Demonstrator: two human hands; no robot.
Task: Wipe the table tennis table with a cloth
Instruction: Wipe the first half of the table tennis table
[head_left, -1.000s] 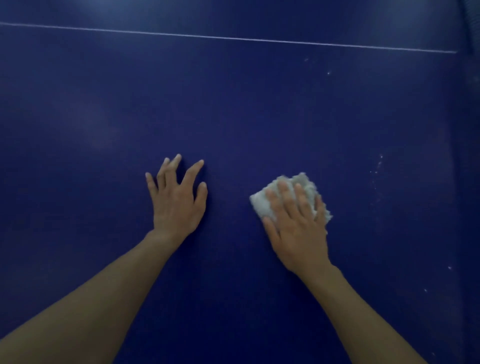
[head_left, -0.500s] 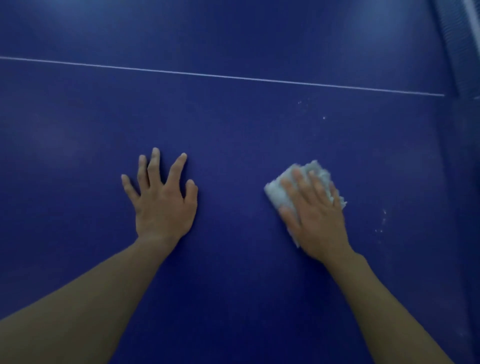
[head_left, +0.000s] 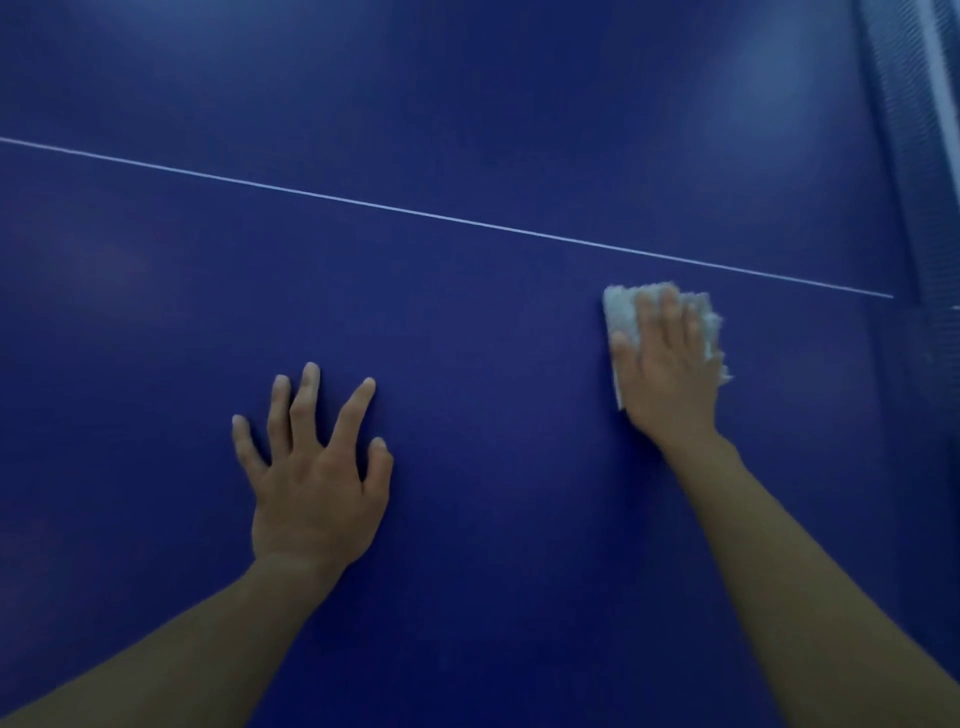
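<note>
The dark blue table tennis table fills the view. A small white cloth lies flat on it at the right, just below the thin white centre line. My right hand presses down on the cloth with straight fingers, covering most of it. My left hand rests flat on the bare table surface to the left, fingers spread, holding nothing.
The net with its white top band runs down the far right edge of the view. The white centre line crosses the table from the left edge toward the net.
My right hand has slid the cloth farther away and to the right, toward the white line and the net. The left hand has stayed flat on the table.
</note>
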